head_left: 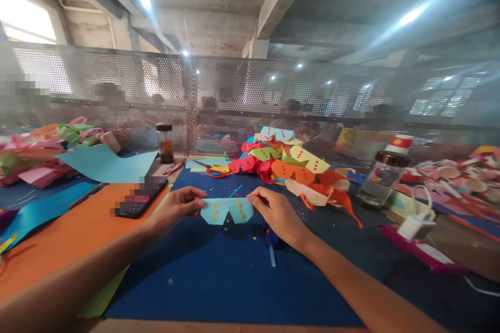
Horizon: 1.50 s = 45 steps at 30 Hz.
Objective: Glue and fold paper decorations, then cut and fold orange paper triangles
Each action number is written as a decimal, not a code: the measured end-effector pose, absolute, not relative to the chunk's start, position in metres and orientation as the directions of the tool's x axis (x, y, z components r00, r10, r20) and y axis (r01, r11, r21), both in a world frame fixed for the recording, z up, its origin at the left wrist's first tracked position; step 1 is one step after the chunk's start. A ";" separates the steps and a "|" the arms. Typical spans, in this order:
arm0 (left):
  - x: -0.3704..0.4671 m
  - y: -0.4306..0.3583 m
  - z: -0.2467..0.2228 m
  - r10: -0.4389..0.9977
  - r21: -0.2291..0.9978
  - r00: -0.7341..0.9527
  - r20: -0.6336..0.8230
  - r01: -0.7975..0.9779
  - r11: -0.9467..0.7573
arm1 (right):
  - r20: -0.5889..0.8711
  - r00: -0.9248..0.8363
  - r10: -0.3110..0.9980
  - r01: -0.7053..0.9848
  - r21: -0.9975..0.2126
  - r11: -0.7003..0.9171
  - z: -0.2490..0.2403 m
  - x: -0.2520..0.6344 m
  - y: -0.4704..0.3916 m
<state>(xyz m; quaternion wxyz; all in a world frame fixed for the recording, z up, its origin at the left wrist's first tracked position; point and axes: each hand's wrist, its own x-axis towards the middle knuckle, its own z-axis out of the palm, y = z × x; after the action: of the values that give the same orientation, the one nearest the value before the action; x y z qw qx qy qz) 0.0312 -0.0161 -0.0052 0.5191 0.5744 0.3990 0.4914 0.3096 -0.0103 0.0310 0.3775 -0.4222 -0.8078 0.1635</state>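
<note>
A light blue paper mask (227, 213) with rows of small yellow shapes and a notch in its lower edge is held level above the dark blue sheet (219, 281). My left hand (180, 203) pinches its left end. At the opposite end, my right hand (273, 210) grips it between thumb and fingers. Just under the right hand lies a small dark blue object (272, 235), partly hidden, with a pale strip (272, 256) by it. Tiny paper bits are scattered below the mask.
Colourful paper masks (289, 166) are heaped behind my hands, beside yellow-handled scissors (219, 169). A phone (142, 197) rests on orange paper (89, 239) at left. Jars stand at back left (164, 143) and right (380, 179), near a magenta power strip (420, 250). A perforated metal screen (234, 83) closes the back.
</note>
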 end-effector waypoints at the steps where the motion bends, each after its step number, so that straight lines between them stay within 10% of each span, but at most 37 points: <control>1: 0.031 -0.016 -0.005 0.967 0.989 0.210 0.147 -0.051 -0.139 | 0.482 -0.353 0.802 0.562 -0.575 0.594 0.030 0.310 -0.010; 45: 0.024 -0.021 0.001 0.956 0.967 0.183 0.227 0.072 -0.244 | 0.561 -0.440 0.701 0.494 -0.501 0.711 0.025 0.307 -0.017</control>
<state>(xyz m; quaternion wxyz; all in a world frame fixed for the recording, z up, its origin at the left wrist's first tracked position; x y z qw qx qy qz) 0.0238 -0.0207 0.0008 0.4543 0.6206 0.4145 0.4865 0.3066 -0.0165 0.0252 0.3909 -0.3565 -0.8382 0.1324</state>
